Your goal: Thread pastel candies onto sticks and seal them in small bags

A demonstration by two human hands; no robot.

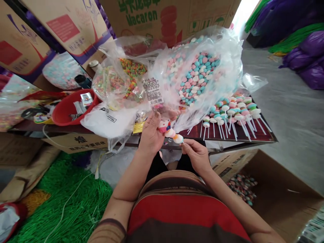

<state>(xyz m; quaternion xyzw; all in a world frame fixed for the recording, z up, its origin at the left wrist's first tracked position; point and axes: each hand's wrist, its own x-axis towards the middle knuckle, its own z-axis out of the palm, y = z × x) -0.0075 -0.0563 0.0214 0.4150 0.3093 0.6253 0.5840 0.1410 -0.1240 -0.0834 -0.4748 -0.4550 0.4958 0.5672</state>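
Observation:
A candy skewer (170, 133) of pink, white and pale blue pieces is held between my hands above my lap, at the table's front edge. My left hand (152, 132) is closed around its upper end, by a pink and white piece. The fingers of my right hand (196, 153) pinch its lower end, just past the white and blue piece. Behind them lies an open clear bag of pink, blue and white candies (196, 76). Finished-looking candy sticks (235, 113) are piled at the table's right end, white sticks pointing toward me.
A red basket (59, 113) and bags of small colourful candies (133, 72) stand on the left of the table (269, 135). Cardboard boxes (172, 20) rise behind. An open carton (275, 189) with candies inside sits at lower right. Green strands (76, 192) cover the floor at left.

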